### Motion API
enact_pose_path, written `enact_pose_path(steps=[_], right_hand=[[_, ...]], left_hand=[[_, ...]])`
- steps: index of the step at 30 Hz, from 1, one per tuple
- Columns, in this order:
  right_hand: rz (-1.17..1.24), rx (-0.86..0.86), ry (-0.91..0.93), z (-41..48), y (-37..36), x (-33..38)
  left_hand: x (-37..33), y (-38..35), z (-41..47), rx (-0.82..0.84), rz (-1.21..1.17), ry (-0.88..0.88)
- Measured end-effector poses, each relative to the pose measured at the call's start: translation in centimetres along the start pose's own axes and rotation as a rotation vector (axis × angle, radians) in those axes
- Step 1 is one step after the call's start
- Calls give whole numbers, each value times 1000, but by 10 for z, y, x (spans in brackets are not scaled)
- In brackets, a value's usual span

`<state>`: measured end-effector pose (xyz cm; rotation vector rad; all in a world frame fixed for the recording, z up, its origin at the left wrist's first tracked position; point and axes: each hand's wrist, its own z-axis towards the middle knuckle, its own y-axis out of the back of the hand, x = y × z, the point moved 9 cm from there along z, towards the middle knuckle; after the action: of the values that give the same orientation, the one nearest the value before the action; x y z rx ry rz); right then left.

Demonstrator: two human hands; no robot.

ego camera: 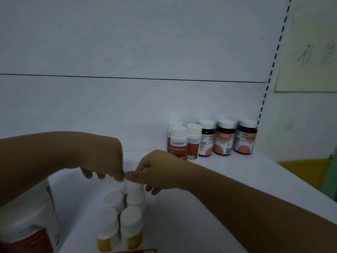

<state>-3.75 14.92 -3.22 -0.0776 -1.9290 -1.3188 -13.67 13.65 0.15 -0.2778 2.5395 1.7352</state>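
Head view: both hands are over a bunch of yellow bottles (120, 221) on the shelf (218, 179). The right hand (156, 172) has its thumb and fingers curled round the far bottle (135, 196) right under it. The left hand (105, 161) has fingers curled down at the bunch's far end, but I can't tell if it's gripping anything. Beyond the right hand are red bottles (179, 143) and dark bottles (225, 137).

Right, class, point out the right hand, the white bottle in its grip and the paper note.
right hand (158, 170), head view, back of the hand.
bottle (135, 197), head view, its white upper part.
note (308, 52), head view, middle of the sheet.
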Motion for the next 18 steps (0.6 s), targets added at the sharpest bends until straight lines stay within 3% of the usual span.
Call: enact_pose_path(steps=[2,6,8,11,18], right_hand=[[-44,-78,29,-2,14,-5],[-145,-545,165,-18,86,-28],[-94,-667,188,-26,123,-46],[-253,-690,169,-20,161,-71],[-619,-487,170,9,162,-97]], left_hand=[[-5,11,2,-39,-1,23],[-38,28,8,-144,-18,-22],[-62,38,13,-231,-36,-83],[-92,49,24,-362,-94,-138],[-129,51,64,-460,-167,-156]])
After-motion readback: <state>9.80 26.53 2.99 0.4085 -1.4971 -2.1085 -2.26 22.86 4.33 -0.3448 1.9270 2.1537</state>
